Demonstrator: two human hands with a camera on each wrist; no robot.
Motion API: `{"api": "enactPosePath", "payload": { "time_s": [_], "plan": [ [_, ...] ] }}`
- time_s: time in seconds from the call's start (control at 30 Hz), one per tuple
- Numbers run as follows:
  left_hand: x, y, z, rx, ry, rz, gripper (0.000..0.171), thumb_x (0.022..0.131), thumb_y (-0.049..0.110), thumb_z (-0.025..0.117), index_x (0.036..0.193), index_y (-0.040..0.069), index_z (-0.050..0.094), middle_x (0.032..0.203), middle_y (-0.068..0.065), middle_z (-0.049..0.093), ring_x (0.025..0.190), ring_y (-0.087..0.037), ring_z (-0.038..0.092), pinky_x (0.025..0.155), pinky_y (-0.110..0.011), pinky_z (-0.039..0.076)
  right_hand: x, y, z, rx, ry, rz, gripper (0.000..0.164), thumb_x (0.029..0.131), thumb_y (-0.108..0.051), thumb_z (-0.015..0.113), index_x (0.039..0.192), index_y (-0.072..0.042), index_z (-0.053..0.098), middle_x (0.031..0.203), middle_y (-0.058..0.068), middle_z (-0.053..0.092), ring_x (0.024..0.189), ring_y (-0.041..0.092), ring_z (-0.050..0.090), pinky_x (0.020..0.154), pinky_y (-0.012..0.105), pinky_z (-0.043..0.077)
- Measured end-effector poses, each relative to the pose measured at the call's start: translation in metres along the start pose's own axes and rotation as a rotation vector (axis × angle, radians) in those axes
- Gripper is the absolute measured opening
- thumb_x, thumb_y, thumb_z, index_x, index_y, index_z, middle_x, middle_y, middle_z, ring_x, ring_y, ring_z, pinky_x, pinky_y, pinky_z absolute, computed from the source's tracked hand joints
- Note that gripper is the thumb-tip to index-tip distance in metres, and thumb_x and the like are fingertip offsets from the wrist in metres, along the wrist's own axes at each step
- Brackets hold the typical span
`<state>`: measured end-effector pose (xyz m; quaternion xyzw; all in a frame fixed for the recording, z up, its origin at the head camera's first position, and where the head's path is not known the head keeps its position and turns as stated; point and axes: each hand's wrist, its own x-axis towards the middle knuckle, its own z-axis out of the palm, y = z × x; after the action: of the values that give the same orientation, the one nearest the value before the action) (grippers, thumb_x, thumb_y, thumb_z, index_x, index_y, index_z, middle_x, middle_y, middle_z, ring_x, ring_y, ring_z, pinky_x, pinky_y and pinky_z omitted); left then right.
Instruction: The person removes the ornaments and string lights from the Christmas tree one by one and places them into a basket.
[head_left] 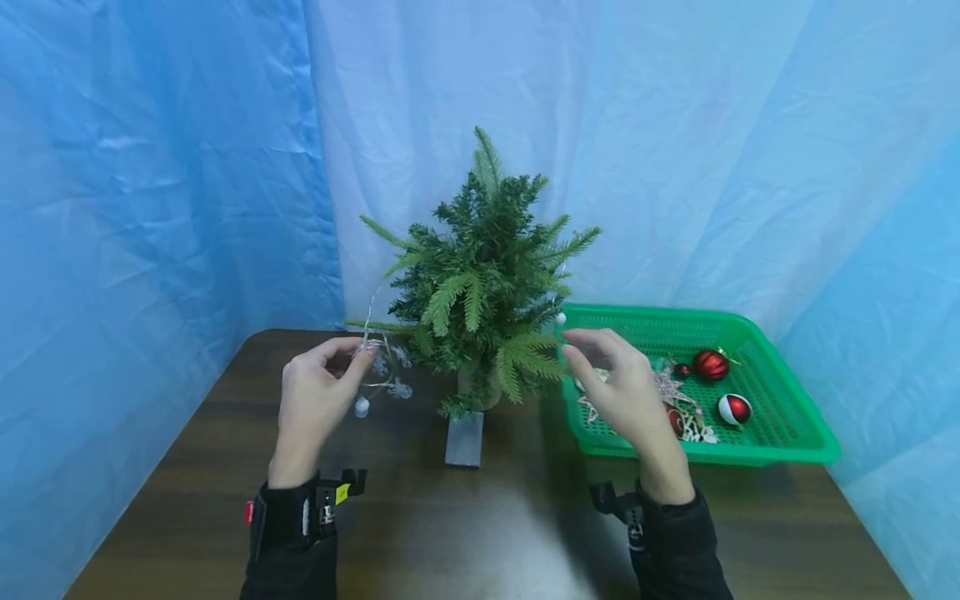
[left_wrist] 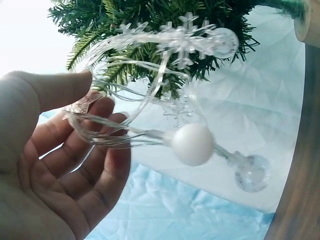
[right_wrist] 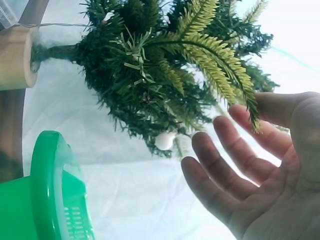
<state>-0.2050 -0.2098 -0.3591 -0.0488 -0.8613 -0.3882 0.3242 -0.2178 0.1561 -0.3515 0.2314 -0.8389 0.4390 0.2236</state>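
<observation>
A small green artificial Christmas tree [head_left: 487, 275] stands in a pale round base on the table. My left hand [head_left: 318, 392], left of the tree, pinches a gathered bundle of string lights [left_wrist: 192, 144] between thumb and fingers. The clear wires carry snowflakes and round bulbs, which dangle past the fingertips; one strand rises toward the tree. On the tree's right side my right hand [head_left: 622, 379] has its fingers spread and loosely bent. A branch tip [right_wrist: 252, 112] lies by its thumb and index finger. A white bulb [right_wrist: 164, 141] hangs among the needles nearby.
A green plastic basket [head_left: 795, 454] sits on the right behind my right hand. In it lie red baubles [head_left: 710, 364], a red-and-white bauble [head_left: 734, 409] and glittery stars. A flat grey box [head_left: 464, 439] lies before the tree. Blue-white cloth hangs behind the brown table [head_left: 405, 533].
</observation>
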Motion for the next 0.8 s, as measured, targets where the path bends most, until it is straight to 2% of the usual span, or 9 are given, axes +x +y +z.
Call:
{"api": "enactPosePath", "payload": {
  "time_s": [0.23, 0.33, 0.43, 0.63, 0.8],
  "plan": [
    [0.002, 0.003, -0.007, -0.045, 0.068, -0.024, 0.023, 0.095, 0.026, 0.074, 0.106, 0.007, 0.079, 0.081, -0.004, 0.075, 0.065, -0.011, 0.062, 0.058, -0.017, 0.042, 0.001, -0.002, -0.001, -0.002, -0.013, 0.024, 0.030, 0.103, -0.025, 0.064, 0.127, -0.007, 0.069, 0.110, 0.004, 0.069, 0.093, 0.018, 0.067, 0.087, 0.047, 0.057],
    [0.003, 0.002, -0.013, -0.031, 0.081, -0.037, 0.025, 0.095, 0.027, 0.074, 0.108, 0.006, 0.079, 0.081, -0.005, 0.075, 0.065, -0.009, 0.061, 0.058, -0.017, 0.042, 0.000, 0.000, -0.002, -0.005, -0.014, 0.031, 0.030, 0.103, -0.025, 0.063, 0.127, -0.008, 0.069, 0.111, 0.005, 0.070, 0.094, 0.018, 0.067, 0.087, 0.047, 0.057],
    [0.006, 0.001, -0.022, 0.013, 0.064, -0.050, 0.028, 0.095, 0.029, 0.074, 0.110, 0.005, 0.079, 0.082, -0.007, 0.075, 0.066, -0.009, 0.061, 0.057, -0.018, 0.041, -0.001, 0.002, -0.003, -0.005, -0.019, 0.041, 0.031, 0.103, -0.026, 0.063, 0.128, -0.009, 0.068, 0.112, 0.004, 0.070, 0.096, 0.018, 0.067, 0.087, 0.047, 0.057],
    [0.020, 0.000, -0.048, 0.125, -0.063, -0.023, 0.036, 0.098, 0.033, 0.069, 0.117, 0.003, 0.076, 0.084, -0.009, 0.074, 0.066, -0.018, 0.058, 0.054, -0.025, 0.040, -0.002, 0.006, -0.013, 0.069, -0.055, 0.128, 0.035, 0.104, -0.032, 0.060, 0.131, -0.011, 0.067, 0.116, 0.005, 0.070, 0.103, 0.020, 0.067, 0.089, 0.046, 0.055],
    [0.044, 0.003, -0.074, 0.228, -0.209, 0.013, 0.041, 0.100, 0.038, 0.065, 0.120, 0.003, 0.074, 0.087, -0.010, 0.075, 0.069, -0.021, 0.062, 0.057, -0.031, 0.044, 0.007, 0.010, -0.032, 0.129, -0.135, 0.244, 0.040, 0.105, -0.039, 0.056, 0.137, -0.016, 0.063, 0.123, 0.008, 0.067, 0.108, 0.024, 0.064, 0.085, 0.042, 0.052]
  ]
}}
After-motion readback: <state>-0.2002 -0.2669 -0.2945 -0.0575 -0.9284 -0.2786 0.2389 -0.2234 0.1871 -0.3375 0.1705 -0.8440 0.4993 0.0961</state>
